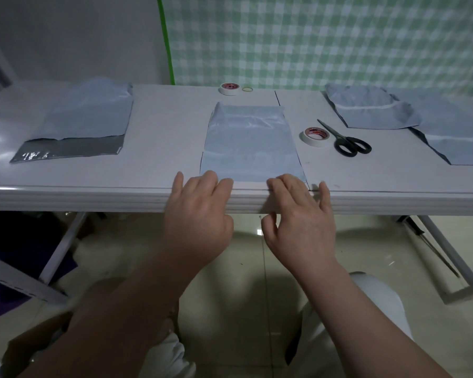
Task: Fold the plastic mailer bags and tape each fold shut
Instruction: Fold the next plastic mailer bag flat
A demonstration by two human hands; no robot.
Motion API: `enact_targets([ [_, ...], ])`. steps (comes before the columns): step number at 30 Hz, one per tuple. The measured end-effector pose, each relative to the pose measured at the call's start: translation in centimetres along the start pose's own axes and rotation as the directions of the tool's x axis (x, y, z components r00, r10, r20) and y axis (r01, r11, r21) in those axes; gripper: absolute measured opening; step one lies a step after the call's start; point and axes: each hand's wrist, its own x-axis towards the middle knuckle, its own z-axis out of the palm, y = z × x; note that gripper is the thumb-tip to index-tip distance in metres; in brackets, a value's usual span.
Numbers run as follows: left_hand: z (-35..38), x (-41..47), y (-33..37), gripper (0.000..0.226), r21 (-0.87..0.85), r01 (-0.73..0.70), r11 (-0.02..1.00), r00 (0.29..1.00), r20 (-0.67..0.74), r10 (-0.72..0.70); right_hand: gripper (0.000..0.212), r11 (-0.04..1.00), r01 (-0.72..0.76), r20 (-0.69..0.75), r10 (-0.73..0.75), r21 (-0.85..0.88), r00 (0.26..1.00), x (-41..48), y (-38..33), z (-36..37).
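A grey plastic mailer bag (250, 143) lies flat in the middle of the white table (159, 137), its near edge at the table's front edge. My left hand (200, 211) rests its fingertips on the bag's near left corner, fingers nearly straight, thumb hidden. My right hand (301, 222) has its fingers on the near right corner. Its thumb is curled under the table's edge against a pale bit of the bag that hangs over. A roll of white tape (314, 136) and black scissors (347, 141) lie just right of the bag.
A second tape roll (229, 88) and a rubber band (247, 89) sit at the back edge. One mailer with a dark flap (79, 124) lies at the left, and more mailers (374, 109) (453, 135) at the right. Table legs and floor are below.
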Motion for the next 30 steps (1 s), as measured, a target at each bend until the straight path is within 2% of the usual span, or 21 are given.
enact_targets([
  [3, -0.6, 0.2, -0.5, 0.031, -0.013, 0.025, 1.000, 1.000, 0.007, -0.025, 0.047, 0.999, -0.035, 0.003, 0.035, 0.002, 0.999, 0.1, 0.8, -0.5],
  [12, -1.5, 1.0, -0.8, 0.022, 0.005, 0.035, 0.999, 0.999, -0.031, -0.035, 0.029, 0.992, -0.123, -0.068, 0.123, 0.006, 0.990, 1.2, 1.7, -1.2],
  [14, -2.0, 2.5, -0.7, 0.025, -0.017, 0.043, 0.999, 0.999, -0.027, -0.043, 0.026, 0.988, -0.150, -0.044, 0.152, 0.047, 0.987, 2.3, 2.1, -2.0],
  [17, -2.4, 5.2, 0.3, 0.029, -0.050, 0.006, 0.999, 0.995, 0.103, 0.000, 0.017, 0.943, -0.292, 0.041, 0.289, 0.159, 0.956, 4.9, 3.0, -3.7],
  [20, -1.5, 8.1, 1.4, 0.025, -0.220, -0.085, 0.972, 0.978, 0.169, 0.124, 0.018, 0.907, -0.352, 0.129, 0.330, 0.230, 0.935, 7.9, 4.4, -3.9],
  [24, 0.6, 10.5, 1.5, 0.028, -0.340, -0.234, 0.911, 0.900, 0.278, 0.335, 0.033, 0.944, -0.263, 0.407, 0.165, 0.198, 0.898, 11.7, 5.8, -3.3],
  [27, 1.6, 10.6, 0.9, 0.030, -0.417, -0.195, 0.888, 0.880, 0.326, 0.346, 0.035, 0.986, -0.154, 0.589, 0.091, 0.057, 0.803, 13.9, 5.5, -3.4],
  [30, 2.1, 10.4, 0.5, 0.030, -0.481, -0.169, 0.860, 0.883, 0.315, 0.349, 0.023, 0.989, -0.144, 0.688, 0.098, 0.010, 0.719, 15.2, 4.6, -3.8],
])
